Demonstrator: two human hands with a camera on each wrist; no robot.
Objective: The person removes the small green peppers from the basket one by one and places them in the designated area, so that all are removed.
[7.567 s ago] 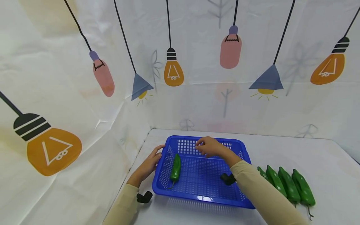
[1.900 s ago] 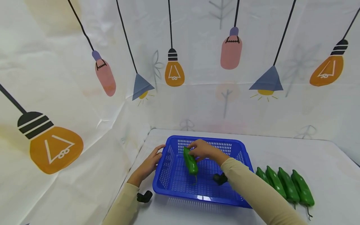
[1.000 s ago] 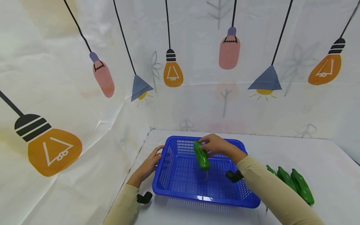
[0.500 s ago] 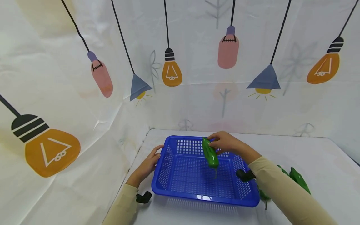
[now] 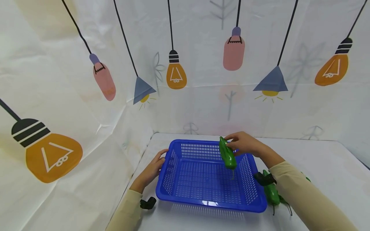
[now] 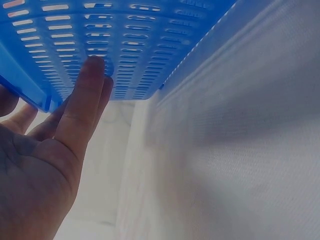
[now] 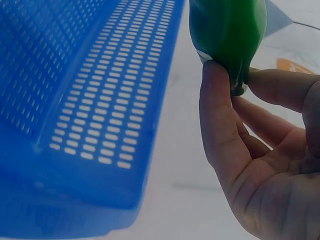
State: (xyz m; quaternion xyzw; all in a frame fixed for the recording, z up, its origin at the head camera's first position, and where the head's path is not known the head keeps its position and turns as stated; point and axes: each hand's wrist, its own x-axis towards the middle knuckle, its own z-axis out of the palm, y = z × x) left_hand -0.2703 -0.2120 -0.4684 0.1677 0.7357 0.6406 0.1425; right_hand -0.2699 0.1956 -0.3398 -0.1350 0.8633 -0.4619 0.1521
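My right hand [image 5: 245,143] pinches a green chili pepper [image 5: 227,155] by its tapered end, between thumb and fingertips. In the head view the pepper hangs tilted over the back right of a blue plastic basket [image 5: 211,208], its stem pointing down. The right wrist view shows the thumb and fingers gripping the tip of the pepper [image 7: 227,35], close to the basket wall [image 7: 112,95]. My left hand [image 5: 153,167] rests at the basket's left side. Its fingers lie fairly straight against the outer slotted wall [image 6: 135,50] in the left wrist view.
More green chili peppers [image 5: 271,192] lie on the white table [image 5: 326,160] right of the basket, partly hidden by my right forearm. A printed white sheet [image 5: 202,109] rises behind the table and along its left side. Black wrist cameras [image 5: 148,202] sit on both wrists.
The right hand first held nothing above the basket, then took the pepper from its left part. It has since carried it up and right. The left hand has stayed in place.
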